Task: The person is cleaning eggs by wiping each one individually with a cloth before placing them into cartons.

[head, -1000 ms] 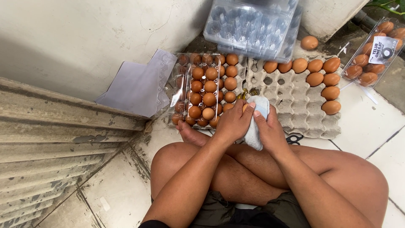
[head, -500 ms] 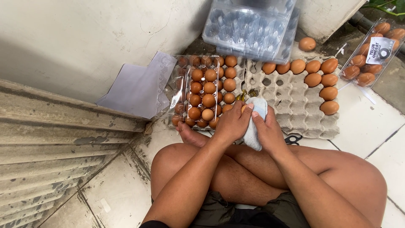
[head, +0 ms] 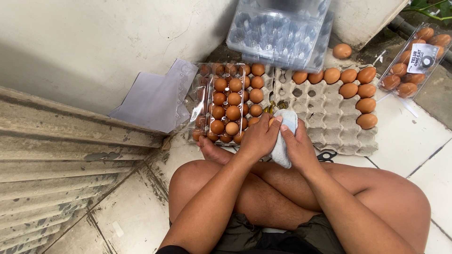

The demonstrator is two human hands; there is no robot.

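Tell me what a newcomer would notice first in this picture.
First, the two hands at the centre: the left hand and the right hand press a pale cloth around a brown egg. Behind them lies a grey pulp egg tray with brown eggs along its far and right edges, and left of it a clear plastic carton full of eggs.
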